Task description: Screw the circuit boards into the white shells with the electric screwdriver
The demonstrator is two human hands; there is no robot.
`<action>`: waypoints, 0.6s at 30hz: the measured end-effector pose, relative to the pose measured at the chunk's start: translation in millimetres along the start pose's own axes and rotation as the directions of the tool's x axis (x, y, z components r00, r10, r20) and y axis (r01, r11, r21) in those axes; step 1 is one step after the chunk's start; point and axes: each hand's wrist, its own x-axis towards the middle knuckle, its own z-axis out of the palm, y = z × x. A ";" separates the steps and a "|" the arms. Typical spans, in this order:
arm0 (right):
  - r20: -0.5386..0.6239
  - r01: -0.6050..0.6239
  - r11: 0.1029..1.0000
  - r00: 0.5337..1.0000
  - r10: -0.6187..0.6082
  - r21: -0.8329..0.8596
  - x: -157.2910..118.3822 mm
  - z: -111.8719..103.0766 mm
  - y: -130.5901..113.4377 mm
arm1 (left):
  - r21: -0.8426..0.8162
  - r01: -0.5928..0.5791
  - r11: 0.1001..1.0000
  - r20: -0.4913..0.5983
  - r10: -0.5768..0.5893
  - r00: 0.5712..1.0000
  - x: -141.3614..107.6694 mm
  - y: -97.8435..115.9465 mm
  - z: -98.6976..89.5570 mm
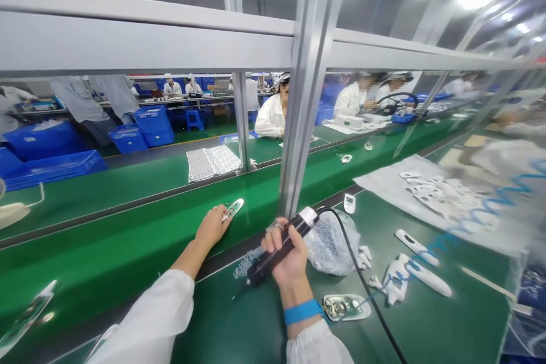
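Observation:
My left hand rests on the green conveyor belt, fingers gripping a small white device part with a green circuit board. My right hand is wrapped around a black electric screwdriver, whose white top end trails a black cord. Its tip points down-left, beside a scatter of small screws. Near my right hand lie a clear plastic bag of screws and an opened white device shell. A blue wristband circles my right wrist.
White device housings lie on the bench at right, with more on a white sheet. An aluminium-framed transparent panel divides the line. Beyond it, co-workers in white coats sit at another belt, near blue crates.

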 end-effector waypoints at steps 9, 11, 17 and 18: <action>0.044 -0.027 1.000 0.999 0.027 -0.011 8.0 2.8 7.0 | 0.058 0.096 0.994 -0.047 -0.093 0.995 32.2 -16.5 -18.6; 0.049 -0.027 0.999 0.998 0.029 -0.041 5.0 2.0 4.6 | 0.076 0.144 0.987 -0.053 -0.140 0.989 27.7 -16.8 -22.0; -0.013 -0.085 0.991 0.996 0.084 -0.102 5.8 1.1 0.4 | 0.116 0.229 0.967 -0.087 -0.220 0.972 -16.8 -53.0 -35.7; -0.036 -0.093 0.989 0.995 0.089 -0.118 5.8 2.9 0.6 | 0.125 0.264 0.956 -0.099 -0.253 0.962 -31.3 -67.9 -44.7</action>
